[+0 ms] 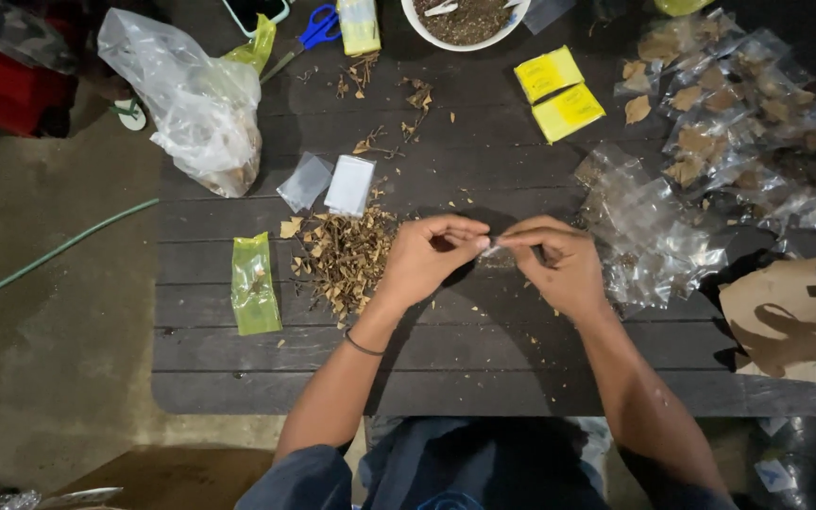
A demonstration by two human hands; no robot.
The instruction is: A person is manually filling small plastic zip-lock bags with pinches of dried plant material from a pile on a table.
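My left hand and my right hand meet over the middle of a dark slatted table. Both pinch a small clear plastic packet between thumbs and fingertips; its contents are too small to tell. A heap of dried brown leaves lies just left of my left hand. Two small empty clear packets rest above the heap. A pile of empty clear bags sits right of my right hand.
Several filled leaf packets spread over the back right. Two yellow boxes, a white bowl of dark crumbs, blue scissors, a big clear bag, a green packet and torn cardboard ring the table.
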